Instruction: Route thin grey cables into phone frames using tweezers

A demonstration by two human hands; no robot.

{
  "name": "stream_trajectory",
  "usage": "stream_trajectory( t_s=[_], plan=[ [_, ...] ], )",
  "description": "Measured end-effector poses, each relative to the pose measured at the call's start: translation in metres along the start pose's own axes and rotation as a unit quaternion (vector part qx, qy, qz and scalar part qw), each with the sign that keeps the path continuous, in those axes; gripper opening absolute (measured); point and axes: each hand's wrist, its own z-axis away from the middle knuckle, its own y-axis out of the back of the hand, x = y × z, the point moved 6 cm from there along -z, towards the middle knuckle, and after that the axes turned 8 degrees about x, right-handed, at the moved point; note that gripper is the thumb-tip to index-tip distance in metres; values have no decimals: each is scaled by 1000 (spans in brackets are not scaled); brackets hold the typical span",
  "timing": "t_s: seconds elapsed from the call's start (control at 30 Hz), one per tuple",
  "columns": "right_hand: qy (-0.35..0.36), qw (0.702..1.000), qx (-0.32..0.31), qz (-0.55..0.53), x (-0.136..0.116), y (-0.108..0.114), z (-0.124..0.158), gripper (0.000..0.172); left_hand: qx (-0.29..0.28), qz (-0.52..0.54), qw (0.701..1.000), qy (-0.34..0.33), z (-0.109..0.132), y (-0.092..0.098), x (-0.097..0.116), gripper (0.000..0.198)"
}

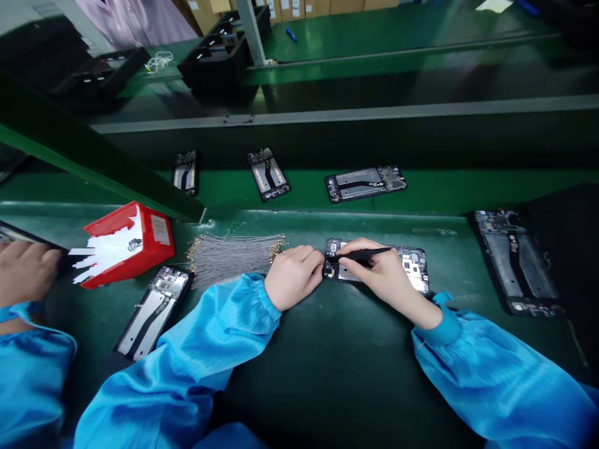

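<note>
An opened phone chassis (414, 265) lies flat on the green bench in front of me. My right hand (381, 274) rests on it, fingers closed around black tweezers (362, 254) whose tip points left at the phone's upper left corner. My left hand (294, 274) is curled against the phone's left end, fingers bent; what it pinches, if anything, I cannot make out. A pile of thin grey wires with gold ends (234, 255) lies just left of my left hand.
A red box of white strips (126, 243) and another open phone (154, 310) lie at left. A co-worker's hand (25, 271) is at the far left. More open phones (365, 182) lie on the belt behind, one (515, 262) at right. Black trays (215, 59) stand at the back.
</note>
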Motion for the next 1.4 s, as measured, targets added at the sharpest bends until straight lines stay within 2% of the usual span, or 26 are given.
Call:
stream_trajectory(
  t_s=[0.27, 0.57, 0.7, 0.8, 0.87, 0.93, 1.0, 1.07, 1.13, 1.2, 1.27, 1.4],
  plan=[
    [18, 1000, -1, 3, -2, 0, 1, 7, -4, -8, 1000, -3, 1, -2, 0, 15],
    [166, 985, -35, 45, -24, -8, 9, 11, -24, -2, 1000, 4, -1, -3, 0, 15],
    [166, 983, -46, 67, -32, -14, 11, 12, -38, 11, 999, 13, 0, -3, -1, 14],
    [155, 986, -5, 64, -30, -1, 12, 14, -54, 13, 998, 32, 1, 0, -10, 15],
    [150, 984, 59, 80, -20, 22, 16, 13, -73, 0, 997, 32, 2, 3, -15, 15],
    [131, 975, 143, 108, -3, 55, 25, 8, -98, -8, 995, -10, 4, 5, -12, 15],
    [87, 954, 228, 176, 14, 88, 38, 6, -110, -13, 990, -88, 7, 7, 1, 17],
    [45, 943, 246, 221, 26, 105, 48, 6, -104, -24, 981, -161, 10, 7, 17, 17],
    [35, 949, 220, 223, 28, 106, 55, 7, -95, -34, 974, -202, 11, 3, 31, 17],
    [43, 963, 181, 193, 22, 97, 57, 7, -94, -33, 970, -220, 9, -2, 42, 16],
    [48, 976, 152, 150, 15, 85, 58, 4, -94, -26, 968, -230, 5, -6, 50, 15],
    [42, 988, 133, 69, 7, 74, 62, 5, -95, -10, 968, -232, -5, -12, 61, 13]
  ],
)
